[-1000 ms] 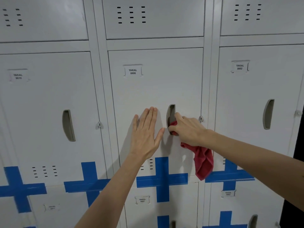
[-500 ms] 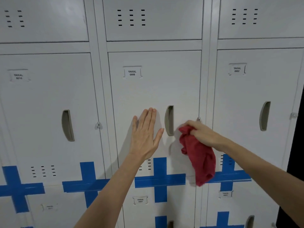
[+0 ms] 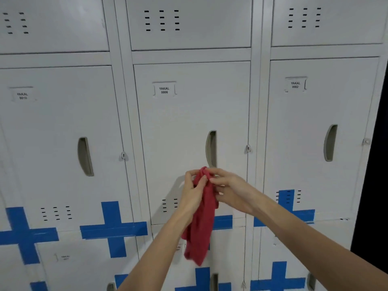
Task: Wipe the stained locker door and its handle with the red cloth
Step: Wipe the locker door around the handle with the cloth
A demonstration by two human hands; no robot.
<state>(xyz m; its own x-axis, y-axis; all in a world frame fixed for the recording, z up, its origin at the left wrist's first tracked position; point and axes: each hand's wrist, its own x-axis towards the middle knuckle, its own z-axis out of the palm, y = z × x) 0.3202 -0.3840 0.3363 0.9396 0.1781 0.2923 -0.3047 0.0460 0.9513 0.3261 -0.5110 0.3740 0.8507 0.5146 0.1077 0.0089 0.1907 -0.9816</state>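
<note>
The grey locker door (image 3: 189,114) labelled YAKAL 0006 fills the middle of the view, with its recessed handle (image 3: 211,149) at its right side. Just below the handle, both hands hold the red cloth (image 3: 201,223) away from the door. My left hand (image 3: 194,191) pinches the cloth's top from the left and my right hand (image 3: 228,190) grips it from the right. The rest of the cloth hangs down loosely between my forearms. The handle is uncovered.
Neighbouring locker doors 0010 (image 3: 58,131) and 0002 (image 3: 315,131) stand left and right, each with its own handle. Blue tape crosses (image 3: 112,228) mark the seams to the lower row. A dark gap (image 3: 375,164) runs along the far right edge.
My right hand pulled the cloth out of the handle and downward. My left hand left the door, where it lay flat, and took hold of the cloth's top.
</note>
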